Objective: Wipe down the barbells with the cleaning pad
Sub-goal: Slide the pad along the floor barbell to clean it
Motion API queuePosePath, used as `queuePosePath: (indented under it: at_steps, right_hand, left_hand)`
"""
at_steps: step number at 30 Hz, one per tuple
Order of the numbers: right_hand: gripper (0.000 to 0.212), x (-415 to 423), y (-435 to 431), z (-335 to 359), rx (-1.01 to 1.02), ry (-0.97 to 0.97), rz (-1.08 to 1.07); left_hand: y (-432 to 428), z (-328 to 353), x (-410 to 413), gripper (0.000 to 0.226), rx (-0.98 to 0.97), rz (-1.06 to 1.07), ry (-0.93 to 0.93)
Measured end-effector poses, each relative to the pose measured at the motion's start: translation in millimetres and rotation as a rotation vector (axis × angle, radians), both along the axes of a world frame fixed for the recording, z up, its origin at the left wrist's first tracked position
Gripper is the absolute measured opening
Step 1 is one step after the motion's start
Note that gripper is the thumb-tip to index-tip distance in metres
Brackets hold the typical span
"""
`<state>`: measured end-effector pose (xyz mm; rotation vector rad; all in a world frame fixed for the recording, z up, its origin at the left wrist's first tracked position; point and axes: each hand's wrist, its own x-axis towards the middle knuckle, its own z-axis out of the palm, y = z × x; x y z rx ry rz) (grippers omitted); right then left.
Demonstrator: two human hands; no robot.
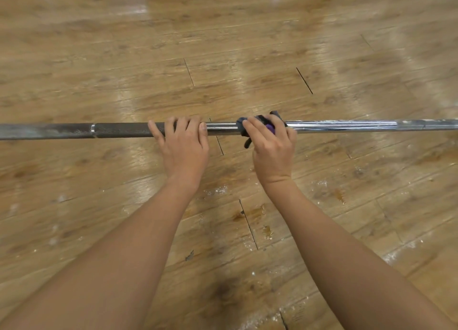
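The barbell lies with its long axis across the whole view, from the left edge to the right edge, almost level, over a wooden plank floor; whether it rests on the floor I cannot tell. At the far left the bar is dull and stained. Then comes a thin bright ring, and after it a dark knurled part. The left hand grips the right end of this knurled part from above, its fingers curled over the bar. Just to the right of it the bar becomes shiny chrome. There the right hand holds a dark grey cleaning pad with a purple part, and presses it around the bar. Beyond this hand the chrome runs on to a duller section with white marks at the right edge. The floor near the arms shows white specks and stains.
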<state>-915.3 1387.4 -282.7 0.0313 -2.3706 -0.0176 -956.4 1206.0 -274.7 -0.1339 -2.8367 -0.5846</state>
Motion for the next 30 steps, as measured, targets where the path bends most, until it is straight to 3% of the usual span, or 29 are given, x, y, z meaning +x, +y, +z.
queuePosePath:
  at_steps: [5,8,14,19,23,30]
  right_hand:
    - [0.031,3.6,6.5,-1.1,-0.179,-0.049,0.162]
    - [0.02,5.8,-8.3,2.3,-0.292,-0.033,0.126]
    - [0.013,3.0,-9.3,1.0,-0.247,-0.058,0.039]
    - [0.035,13.7,-0.8,-16.4,-0.123,-0.09,-0.078]
    - [0.046,11.5,-1.2,-26.1,-0.176,-0.115,-0.034]
    - [0.024,-11.8,-1.0,-22.2,-0.146,-0.037,0.181]
  left_hand:
    - [0.3,-1.5,2.9,0.041,-0.004,0.009,-0.001]
    - [0.5,-2.3,5.3,0.038,0.0,0.015,0.01]
    - [0.3,-3.1,9.2,0.041,-0.004,0.017,-0.006]
    - [0.1,-3.4,10.5,0.041,0.002,0.021,-0.006]
    - [1.1,-2.7,11.8,0.039,0.004,0.021,-0.006]
    - [3.1,-0.1,11.1,0.04,-0.007,0.031,-0.012]
